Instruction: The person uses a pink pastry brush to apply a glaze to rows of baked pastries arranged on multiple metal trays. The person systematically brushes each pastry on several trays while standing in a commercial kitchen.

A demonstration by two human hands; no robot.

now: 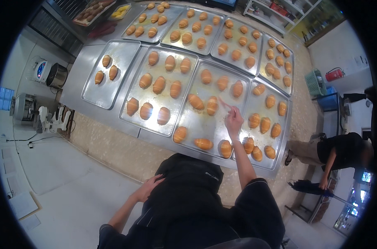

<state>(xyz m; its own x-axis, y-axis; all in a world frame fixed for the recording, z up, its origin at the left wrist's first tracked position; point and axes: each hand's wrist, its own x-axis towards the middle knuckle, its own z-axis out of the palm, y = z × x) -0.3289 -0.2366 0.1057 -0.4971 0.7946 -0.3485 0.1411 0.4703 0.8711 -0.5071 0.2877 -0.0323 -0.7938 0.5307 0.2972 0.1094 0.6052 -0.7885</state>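
My right hand (pixel 234 120) reaches over a metal baking tray (pixel 207 133) of glazed, spiral-wrapped bread rolls. A thin, pinkish blurred shape extends from its fingers towards a roll (pixel 212 105) at the tray's middle; whether it is an extended finger or a slim tool, I cannot tell. No roll is in that hand. Against the side of my black clothing (pixel 188 186) rests my left hand (pixel 148 188), holding nothing, away from the trays. On the left neighbouring tray (pixel 120 115) rolls lie in rows, and the right one (pixel 271 164) carries several more.
A tray (pixel 98 93) with three rolls lies at the left of the steel table (pixel 79 71). More filled trays (pixel 188 49) line its far side. On the right stands a person (pixel 337 152) holding a dark umbrella (pixel 309 188). A fire extinguisher (pixel 334 74) hangs on the wall.
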